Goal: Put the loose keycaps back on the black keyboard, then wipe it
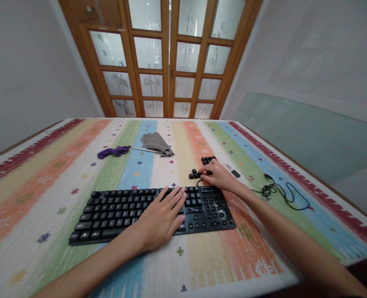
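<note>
head view: our left forearm (93, 265) comes up from the lower left, and our right forearm (289, 229) slants in from the lower right, both bare. our left hand (160, 219) lies palm down over the middle of the black keyboard (124, 207), open and flat, its four fingers stretched forward and to the right, slightly spread, the thumb set apart and pointing right. we see the keyboard on the worktop (59, 236), across the coloured bands of a striped cover (158, 271); keys fill its left and middle parts, while the right end shows many bare sockets (214, 211).

our right hand (214, 171) reaches just past the keyboard's far right edge, knuckles up, fingers bent toward the thumb. its fingertips are right by a group of loose black keycaps (194, 174); we cannot tell whether they pinch one. to the right of this hand lies a small black piece (236, 174), and farther right a tangled black cable (267, 191). just beyond the knuckles sits a second group of keycaps (208, 159).

farther off, a purple cloth (113, 152), a thin rod (142, 149) and a grey cloth (157, 142) lie in a row. at the back stand wooden doors (169, 72) with patterned panes.
</note>
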A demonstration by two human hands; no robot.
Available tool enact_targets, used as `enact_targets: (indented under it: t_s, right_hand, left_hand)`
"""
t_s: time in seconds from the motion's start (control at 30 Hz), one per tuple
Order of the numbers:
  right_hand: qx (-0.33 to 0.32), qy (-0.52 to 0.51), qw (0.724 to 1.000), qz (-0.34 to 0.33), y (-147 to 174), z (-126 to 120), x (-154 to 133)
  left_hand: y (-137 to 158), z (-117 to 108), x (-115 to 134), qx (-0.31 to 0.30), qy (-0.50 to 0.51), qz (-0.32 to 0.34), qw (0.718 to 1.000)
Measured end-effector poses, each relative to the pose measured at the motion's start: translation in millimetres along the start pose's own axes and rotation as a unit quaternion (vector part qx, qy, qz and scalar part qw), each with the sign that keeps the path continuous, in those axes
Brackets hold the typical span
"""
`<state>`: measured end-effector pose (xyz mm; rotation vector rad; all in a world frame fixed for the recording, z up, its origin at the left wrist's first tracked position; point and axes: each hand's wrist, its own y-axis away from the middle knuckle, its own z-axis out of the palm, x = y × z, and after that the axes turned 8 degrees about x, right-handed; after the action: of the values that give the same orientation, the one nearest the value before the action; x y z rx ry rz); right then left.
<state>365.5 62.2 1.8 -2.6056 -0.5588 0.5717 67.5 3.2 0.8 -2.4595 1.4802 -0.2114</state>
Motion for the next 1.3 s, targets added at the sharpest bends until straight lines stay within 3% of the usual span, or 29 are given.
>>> enact_targets:
  t_s: [0.17, 0.33, 0.5, 0.7, 0.87, 1.3]
  right_hand:
    - [0.01, -0.003, 1.0, -0.004, -2, -2, 0]
    - [0.055, -0.029, 0.998, -0.011, 6, -23, -17]
    - [0.052, -0.122, 0.99, -0.041, 38, -42, -59]
    - [0.002, -0.21, 0.974, -0.087, 83, -34, -94]
    - [-0.003, -0.209, 0.975, -0.076, 95, -29, -100]
    - [0.036, -0.179, 0.975, -0.123, 98, -24, -99]
  left_hand:
    - [-1, 0, 0, -0.006, 0.007, -0.007, 1.0]
    - [-1, 0, 1, 0.008, 0.011, -0.013, 1.0]
    - [-1, -1, -2, 0.008, 0.022, -0.006, 1.0]
    - [-1, 2, -1, 0.007, 0.003, 0.003, 1.0]
    - [-1, 2, 0, 0.008, -0.014, 0.012, 1.0]
    - [-1, 3, 1, 0.01, -0.016, 0.012, 1.0]
